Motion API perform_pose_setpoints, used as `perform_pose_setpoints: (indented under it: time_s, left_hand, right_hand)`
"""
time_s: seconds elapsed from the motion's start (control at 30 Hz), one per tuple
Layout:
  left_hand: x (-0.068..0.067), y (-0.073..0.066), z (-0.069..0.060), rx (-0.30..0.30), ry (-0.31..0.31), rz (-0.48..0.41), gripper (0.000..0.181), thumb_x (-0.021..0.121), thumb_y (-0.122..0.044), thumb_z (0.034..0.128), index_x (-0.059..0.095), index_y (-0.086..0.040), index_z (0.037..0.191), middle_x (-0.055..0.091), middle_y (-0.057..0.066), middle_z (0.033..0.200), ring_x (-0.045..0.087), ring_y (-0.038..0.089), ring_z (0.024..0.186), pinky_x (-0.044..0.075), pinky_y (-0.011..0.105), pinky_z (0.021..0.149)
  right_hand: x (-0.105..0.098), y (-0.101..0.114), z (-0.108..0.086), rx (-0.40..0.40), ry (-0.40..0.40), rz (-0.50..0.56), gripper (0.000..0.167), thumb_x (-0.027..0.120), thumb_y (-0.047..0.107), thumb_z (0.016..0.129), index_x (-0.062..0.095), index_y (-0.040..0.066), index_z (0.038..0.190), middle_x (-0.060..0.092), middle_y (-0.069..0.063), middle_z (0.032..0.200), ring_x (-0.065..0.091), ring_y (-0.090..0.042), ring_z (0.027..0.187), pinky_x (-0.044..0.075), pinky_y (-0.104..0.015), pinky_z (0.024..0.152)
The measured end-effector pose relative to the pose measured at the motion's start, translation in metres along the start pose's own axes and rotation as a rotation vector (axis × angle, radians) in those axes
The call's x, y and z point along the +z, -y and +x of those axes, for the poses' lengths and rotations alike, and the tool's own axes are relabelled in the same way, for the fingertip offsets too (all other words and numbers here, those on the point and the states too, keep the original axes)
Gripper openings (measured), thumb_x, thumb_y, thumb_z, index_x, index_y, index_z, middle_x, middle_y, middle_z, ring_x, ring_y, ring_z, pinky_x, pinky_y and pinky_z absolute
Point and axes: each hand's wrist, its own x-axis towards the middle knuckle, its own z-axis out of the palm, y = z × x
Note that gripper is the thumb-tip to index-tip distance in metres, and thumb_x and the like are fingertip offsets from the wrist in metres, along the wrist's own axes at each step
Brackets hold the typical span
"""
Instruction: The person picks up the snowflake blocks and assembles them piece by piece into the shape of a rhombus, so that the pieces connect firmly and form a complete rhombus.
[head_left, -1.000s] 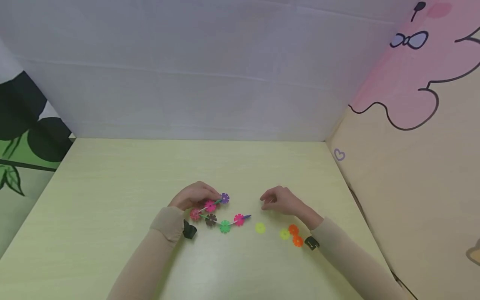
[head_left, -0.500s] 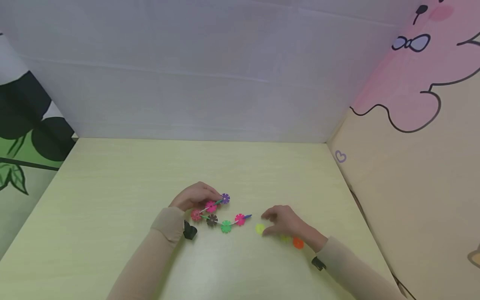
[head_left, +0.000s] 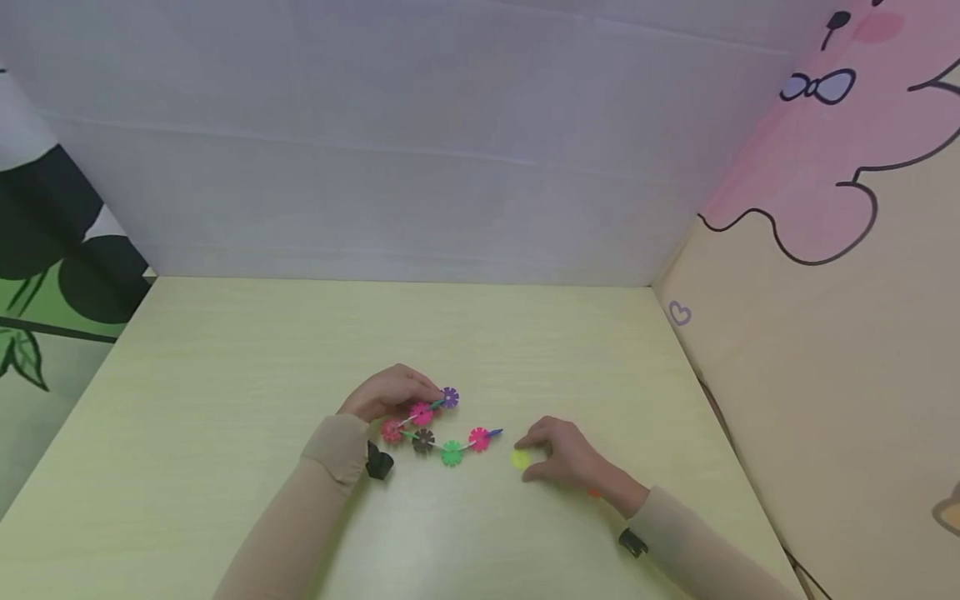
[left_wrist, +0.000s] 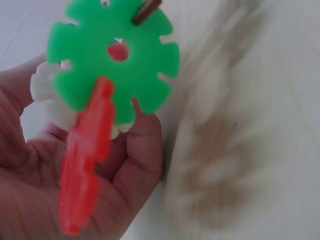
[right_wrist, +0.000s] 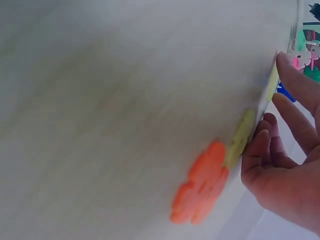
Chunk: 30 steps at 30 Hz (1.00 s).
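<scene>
Notched, flower-shaped plastic discs are joined edge to edge into a curved chain point(head_left: 452, 453). My left hand point(head_left: 390, 392) grips its far arm near the purple disc point(head_left: 450, 397). Close up in the left wrist view, a green disc point(left_wrist: 145, 60) has a red disc point(left_wrist: 82, 170) slotted into its edge, and a white disc point(left_wrist: 47, 95) sits behind, by the fingers. Right of the chain's blue end piece point(head_left: 494, 432), my right hand point(head_left: 566, 454) has thumb and index finger at opposite edges of a loose yellow disc point(head_left: 521, 459), which lies on the table.
Under the right hand, a second yellow disc point(right_wrist: 241, 137) and orange pieces point(right_wrist: 200, 185) lie on the pale table point(head_left: 300, 333). A white back wall point(head_left: 405, 208) and a printed right-hand wall point(head_left: 810, 358) bound the table.
My right hand has come down and toward me, from above the table to the loose yellow disc, its fingers closing in round it. The left hand and chain stay put.
</scene>
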Motion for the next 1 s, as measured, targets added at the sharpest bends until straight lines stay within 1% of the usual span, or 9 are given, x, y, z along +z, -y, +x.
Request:
perform_pose_setpoints:
  time_s: [0.2, 0.47, 0.63, 0.8, 1.0]
  left_hand:
    - [0.000, 0.002, 0.000, -0.004, -0.004, -0.002, 0.020, 0.071, -0.017, 0.0859, 0.073, -0.002, 0.098, 0.063, 0.004, 0.077, 0.048, 0.012, 0.062, 0.042, 0.028, 0.060]
    - [0.000, 0.003, 0.000, -0.006, 0.004, -0.032, 0.021, 0.071, -0.016, 0.0859, 0.073, -0.001, 0.099, 0.063, 0.005, 0.078, 0.048, 0.012, 0.062, 0.044, 0.028, 0.060]
    - [0.000, 0.004, 0.001, -0.006, -0.005, -0.022, 0.021, 0.071, -0.017, 0.0859, 0.073, -0.001, 0.099, 0.063, 0.004, 0.077, 0.049, 0.012, 0.062, 0.044, 0.028, 0.060]
    - [0.000, 0.003, 0.001, -0.007, -0.008, -0.020, 0.021, 0.071, -0.018, 0.0853, 0.074, -0.002, 0.099, 0.063, 0.004, 0.077, 0.049, 0.012, 0.063, 0.044, 0.028, 0.061]
    - [0.001, 0.001, 0.000, -0.003, -0.006, -0.026, 0.021, 0.071, -0.017, 0.0855, 0.074, -0.001, 0.099, 0.062, 0.004, 0.076, 0.048, 0.012, 0.062, 0.043, 0.028, 0.059]
  right_hand:
    - [0.003, 0.002, 0.001, 0.062, 0.005, 0.018, 0.033, 0.086, 0.016, 0.070, 0.074, 0.016, 0.101, 0.061, 0.011, 0.097, 0.055, -0.013, 0.094, 0.045, -0.035, 0.085]
    - [0.002, 0.006, 0.004, 0.082, 0.033, -0.004, 0.030, 0.085, 0.013, 0.071, 0.070, 0.014, 0.097, 0.059, 0.006, 0.098, 0.053, -0.015, 0.090, 0.045, -0.035, 0.081]
    - [0.000, 0.006, 0.006, 0.081, 0.035, -0.020, 0.028, 0.084, 0.014, 0.071, 0.067, 0.015, 0.094, 0.059, 0.008, 0.090, 0.052, -0.014, 0.084, 0.046, -0.032, 0.075]
    - [-0.007, 0.004, 0.009, 0.100, 0.043, -0.001, 0.020, 0.080, 0.010, 0.077, 0.066, 0.018, 0.089, 0.058, 0.009, 0.080, 0.053, -0.013, 0.077, 0.046, -0.029, 0.068]
    - [-0.020, -0.001, 0.019, 0.109, 0.069, 0.080, 0.014, 0.071, 0.004, 0.083, 0.069, 0.016, 0.090, 0.063, 0.009, 0.081, 0.058, -0.013, 0.076, 0.048, -0.032, 0.071]
